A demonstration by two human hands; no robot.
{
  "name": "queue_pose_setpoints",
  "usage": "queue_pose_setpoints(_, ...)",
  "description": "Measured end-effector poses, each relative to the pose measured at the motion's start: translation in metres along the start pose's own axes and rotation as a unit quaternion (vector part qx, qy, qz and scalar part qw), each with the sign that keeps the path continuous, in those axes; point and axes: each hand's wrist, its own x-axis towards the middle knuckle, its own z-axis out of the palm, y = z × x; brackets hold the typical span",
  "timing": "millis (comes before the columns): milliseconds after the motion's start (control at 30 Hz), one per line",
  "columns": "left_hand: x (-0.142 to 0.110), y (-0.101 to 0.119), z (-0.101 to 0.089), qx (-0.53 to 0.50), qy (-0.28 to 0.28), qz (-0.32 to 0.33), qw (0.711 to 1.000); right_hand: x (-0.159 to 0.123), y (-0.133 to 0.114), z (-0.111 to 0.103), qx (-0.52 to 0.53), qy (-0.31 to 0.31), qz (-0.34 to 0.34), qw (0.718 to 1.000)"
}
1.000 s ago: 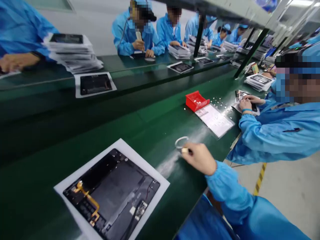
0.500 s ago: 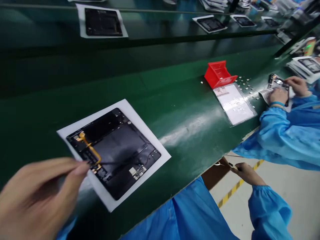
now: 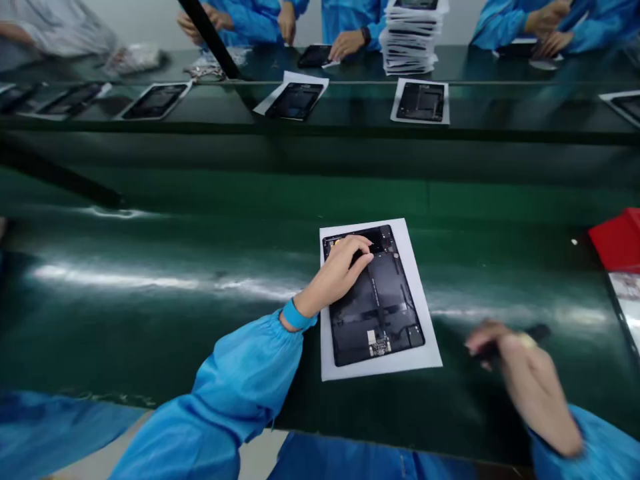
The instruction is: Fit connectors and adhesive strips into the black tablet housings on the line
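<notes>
This is a factory floor, an electronics assembly line by the look of it; a long green-topped bench (image 3: 200, 280) runs across the view, with a second one just beyond it; co-workers in matching blue smocks (image 3: 350, 17) line the far side; open tablet housings (image 3: 385, 293) lie spaced along the benches on white sheets (dark shells, a small circuit board showing on the nearest); a tall stack of similar units (image 3: 411, 40) stands at the far bench; a red plastic holder (image 3: 620, 240) sits toward the right.

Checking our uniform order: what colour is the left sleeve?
Left sleeve: bright blue, best in the head view.
</notes>
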Motion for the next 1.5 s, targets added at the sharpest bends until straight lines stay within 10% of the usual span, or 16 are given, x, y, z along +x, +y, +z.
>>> queue_pose_setpoints(267,0.006,-0.017,0.014,0.019,-0.004,-0.028,0.999,0.078,-0.009,0.074,0.110,-0.061,-0.027,0.992)
queue_pose_setpoints(1300,0.008,-0.015,0.014,0.098,-0.030,-0.036,0.994,0.071,-0.014,0.062,0.059,-0.076,-0.124,0.988)
queue_pose_setpoints(1500,0.007,-0.015,0.015,0.081,-0.018,-0.037,0.996,0.056,-0.046,0.059,-0.208,-0.254,-0.328,0.886)
